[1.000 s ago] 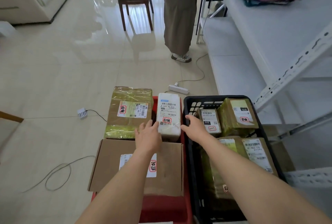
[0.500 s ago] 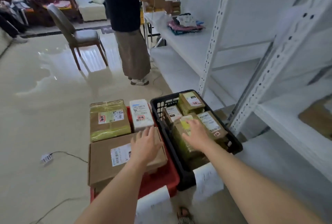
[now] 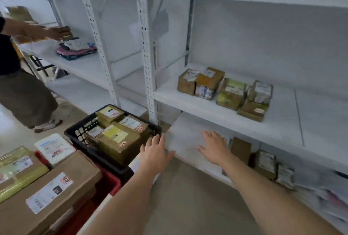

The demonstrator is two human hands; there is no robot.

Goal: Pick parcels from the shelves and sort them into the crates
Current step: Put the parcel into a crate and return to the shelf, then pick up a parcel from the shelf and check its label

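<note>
Both hands (image 3: 154,152) (image 3: 213,147) held empty, fingers spread, before low shelf (image 3: 188,138); black crate (image 3: 79,133) just left; parcels (image 3: 241,148) just right.

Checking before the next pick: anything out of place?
Yes: a pile of folded coloured clothes lies on the far-left white shelf, among parcel shelves. The brown cardboard parcels sit jumbled at odd angles.

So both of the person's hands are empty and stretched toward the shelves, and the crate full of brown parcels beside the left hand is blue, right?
Not quite: the crate is black, not blue, as the head view shows. The rest holds: the left hand and right hand are both empty, fingers spread, reaching toward the shelves, and the crate holds brown parcels.
</note>
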